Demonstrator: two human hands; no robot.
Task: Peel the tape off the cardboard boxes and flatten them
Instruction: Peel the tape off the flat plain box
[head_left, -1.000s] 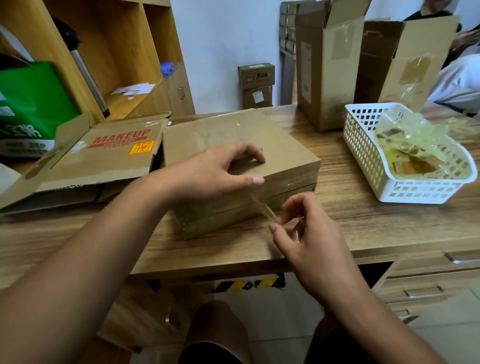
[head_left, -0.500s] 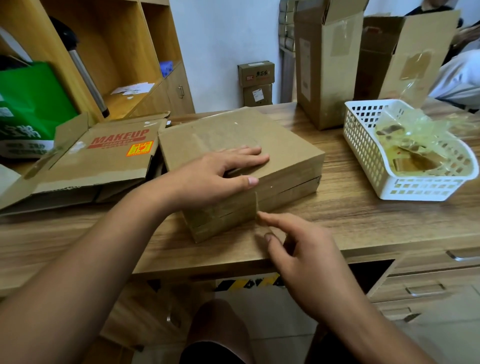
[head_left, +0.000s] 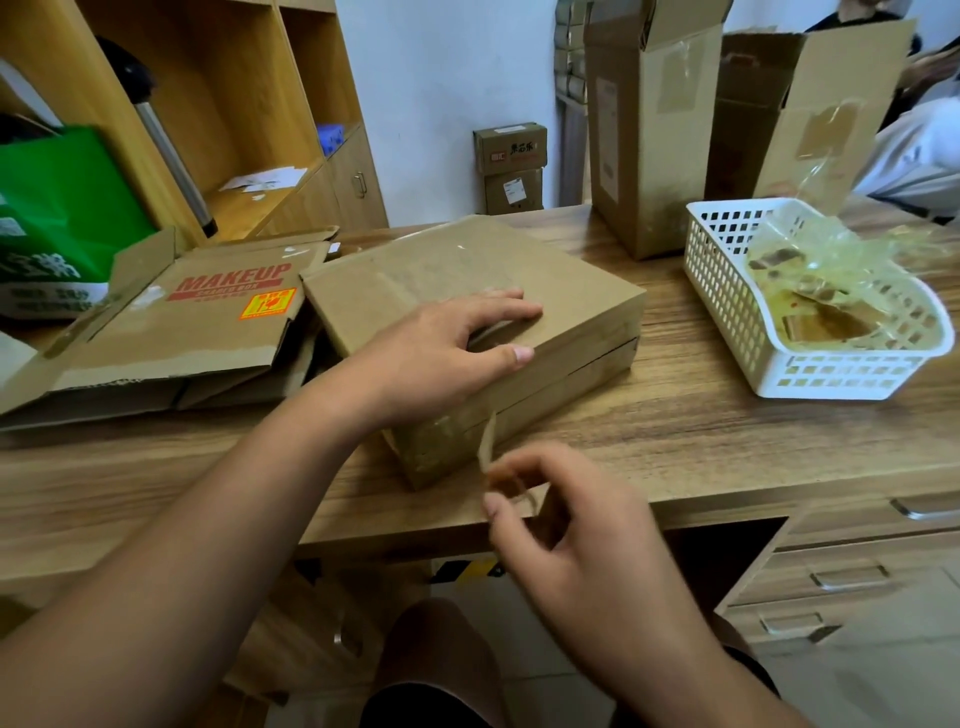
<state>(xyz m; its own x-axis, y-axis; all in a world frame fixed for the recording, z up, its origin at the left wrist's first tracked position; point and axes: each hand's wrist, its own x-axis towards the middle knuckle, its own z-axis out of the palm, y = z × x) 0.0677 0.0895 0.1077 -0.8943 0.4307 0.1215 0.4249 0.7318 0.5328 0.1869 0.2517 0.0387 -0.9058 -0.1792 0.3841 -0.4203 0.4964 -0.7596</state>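
Wooden desk (head_left: 701, 431) fills the view. At its back right stand two tall open boxes (head_left: 644, 156), flaps up, old tape patches on them. Flattened MAKEUP box (head_left: 171, 332) lies at left, touching the closed flat box (head_left: 467, 260) in the desk's centre, which sits turned at an angle with one corner near the front edge. White basket (head_left: 727, 291) to the right, apart from the flat box, holds crumpled clear tape wads (head_left: 831, 280).

Left hand (head_left: 431, 348) lies on top of the flat box, fingers straight and pressing down, thumb along the near top edge. Right hand (head_left: 582, 535) is just in front of the box's near corner, blurred, thumb and forefinger pinching a tape strip (head_left: 487, 441). The strip runs up from the pinch to the box's front face, its upper end on the cardboard just below the left thumb.
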